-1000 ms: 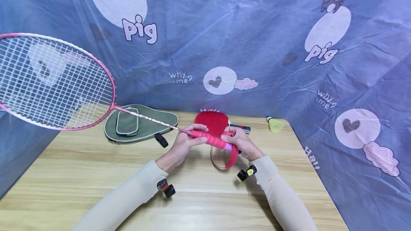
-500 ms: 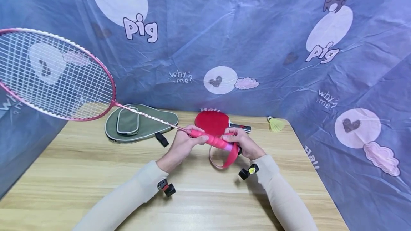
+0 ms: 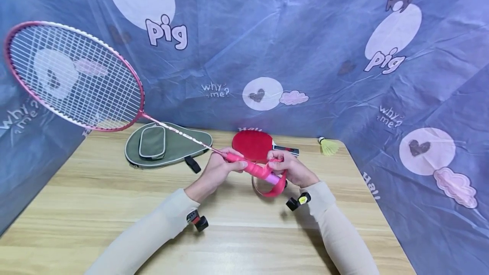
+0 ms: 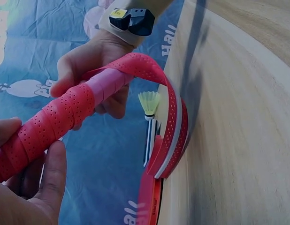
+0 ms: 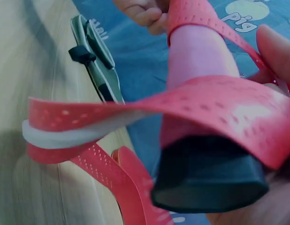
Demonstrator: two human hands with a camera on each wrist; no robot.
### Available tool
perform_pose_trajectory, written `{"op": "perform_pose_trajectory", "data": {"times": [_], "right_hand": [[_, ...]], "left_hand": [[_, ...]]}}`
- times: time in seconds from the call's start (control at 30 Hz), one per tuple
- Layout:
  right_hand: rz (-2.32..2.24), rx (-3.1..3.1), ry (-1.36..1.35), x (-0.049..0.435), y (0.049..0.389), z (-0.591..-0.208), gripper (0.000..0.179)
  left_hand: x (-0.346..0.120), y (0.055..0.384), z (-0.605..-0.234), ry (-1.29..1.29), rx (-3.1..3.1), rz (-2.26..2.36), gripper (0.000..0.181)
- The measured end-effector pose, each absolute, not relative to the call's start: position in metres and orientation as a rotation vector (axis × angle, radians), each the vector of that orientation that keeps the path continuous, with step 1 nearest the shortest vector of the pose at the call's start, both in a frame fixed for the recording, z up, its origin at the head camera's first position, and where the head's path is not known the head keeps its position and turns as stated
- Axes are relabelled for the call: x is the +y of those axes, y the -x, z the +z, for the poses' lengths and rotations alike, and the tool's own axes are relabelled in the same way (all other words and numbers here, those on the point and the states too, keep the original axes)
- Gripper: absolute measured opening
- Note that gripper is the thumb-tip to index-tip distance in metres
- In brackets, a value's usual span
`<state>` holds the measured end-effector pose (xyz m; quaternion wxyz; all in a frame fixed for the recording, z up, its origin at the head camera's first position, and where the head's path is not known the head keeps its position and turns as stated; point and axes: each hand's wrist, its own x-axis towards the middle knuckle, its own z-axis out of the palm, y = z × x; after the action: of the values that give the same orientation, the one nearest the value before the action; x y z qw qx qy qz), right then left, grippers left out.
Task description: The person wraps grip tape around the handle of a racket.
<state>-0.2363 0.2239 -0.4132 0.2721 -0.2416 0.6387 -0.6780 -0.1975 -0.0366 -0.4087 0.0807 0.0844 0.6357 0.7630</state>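
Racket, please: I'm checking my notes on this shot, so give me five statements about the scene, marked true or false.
1. The left hand grips the handle. True.
2. The right hand holds the tape. True.
3. The handle is completely covered by tape. False: a lilac stretch shows near the black cap.
4. In the head view, the shuttlecock lies right of the paddle. True.
5. The paddle's upper face is blue. False: it is red.

Wood-grain table [image 3: 237,241] | green case [image 3: 175,147] | red paddle [image 3: 252,144] | yellow shuttlecock [image 3: 329,147], far right
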Motion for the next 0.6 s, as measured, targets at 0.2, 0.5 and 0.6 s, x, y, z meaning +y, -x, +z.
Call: {"op": "perform_pose_trajectory", "data": {"times": [0.2,0.5,0.6], "right_hand": [[-1.729,1.660,0.778,0.2288,0.2367,-0.4106,0.020],[-1.664,1.802,0.830,0.2302,0.2372,-0.4077,0.019],[-1.661,1.868,0.808,0.2297,0.2372,-0.4071,0.016]], "left_hand": [[-0.0367,0.1959,-0.4098,-0.270,1.920,2.255,0.030],[-0.0357,0.1935,-0.4085,-0.284,1.968,2.181,0.024],[-0.0360,0.1945,-0.4084,-0.284,1.962,2.181,0.025]]}}
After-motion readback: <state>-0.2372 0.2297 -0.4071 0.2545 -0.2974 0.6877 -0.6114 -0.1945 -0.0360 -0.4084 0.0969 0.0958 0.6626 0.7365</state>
